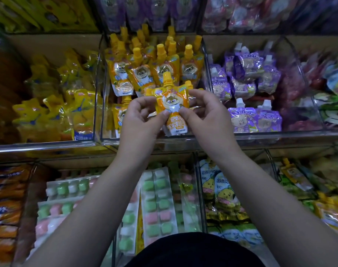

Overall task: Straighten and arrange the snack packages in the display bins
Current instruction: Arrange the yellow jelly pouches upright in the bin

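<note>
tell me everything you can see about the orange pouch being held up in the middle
The orange pouch is a glossy, crinkled plastic spout pack with a yellow-orange cap on top, a cartoon animal on the front and a white lower band with print. It is held upright, front toward the camera, over the front of the clear bin of matching pouches. The left hand and right hand each pinch it at mid-height, thumbs on its front.

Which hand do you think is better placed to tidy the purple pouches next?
Right hand: it pinches the orange pouch on the side nearest the purple pouches; the left hand sits farther off.
</note>
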Demonstrator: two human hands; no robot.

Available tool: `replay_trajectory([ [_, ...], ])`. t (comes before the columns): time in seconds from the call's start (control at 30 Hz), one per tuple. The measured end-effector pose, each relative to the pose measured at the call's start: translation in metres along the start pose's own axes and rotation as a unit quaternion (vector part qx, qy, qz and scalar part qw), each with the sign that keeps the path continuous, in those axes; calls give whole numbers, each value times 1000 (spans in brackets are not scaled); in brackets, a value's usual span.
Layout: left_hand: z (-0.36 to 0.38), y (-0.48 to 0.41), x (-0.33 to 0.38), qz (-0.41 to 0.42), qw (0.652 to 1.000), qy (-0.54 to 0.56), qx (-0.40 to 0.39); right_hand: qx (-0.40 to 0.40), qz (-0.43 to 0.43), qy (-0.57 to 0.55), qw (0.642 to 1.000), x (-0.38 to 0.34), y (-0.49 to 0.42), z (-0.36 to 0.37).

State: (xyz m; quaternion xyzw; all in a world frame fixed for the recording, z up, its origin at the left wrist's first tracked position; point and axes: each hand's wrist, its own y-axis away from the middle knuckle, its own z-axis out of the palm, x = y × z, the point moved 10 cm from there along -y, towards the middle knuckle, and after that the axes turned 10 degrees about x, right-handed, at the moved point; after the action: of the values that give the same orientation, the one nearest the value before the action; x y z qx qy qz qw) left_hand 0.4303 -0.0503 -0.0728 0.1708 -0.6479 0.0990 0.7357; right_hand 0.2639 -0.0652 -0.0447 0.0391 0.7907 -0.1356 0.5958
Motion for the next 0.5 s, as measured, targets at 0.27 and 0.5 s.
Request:
replay_trajectory([
  [0.27,7,-4,2,32,999,-35,-17,36,-60,81,994,5,-10,2],
  [0.5,18,-15,1,39,989,-134,-53,8,-98,198,975,8,-15,12],
])
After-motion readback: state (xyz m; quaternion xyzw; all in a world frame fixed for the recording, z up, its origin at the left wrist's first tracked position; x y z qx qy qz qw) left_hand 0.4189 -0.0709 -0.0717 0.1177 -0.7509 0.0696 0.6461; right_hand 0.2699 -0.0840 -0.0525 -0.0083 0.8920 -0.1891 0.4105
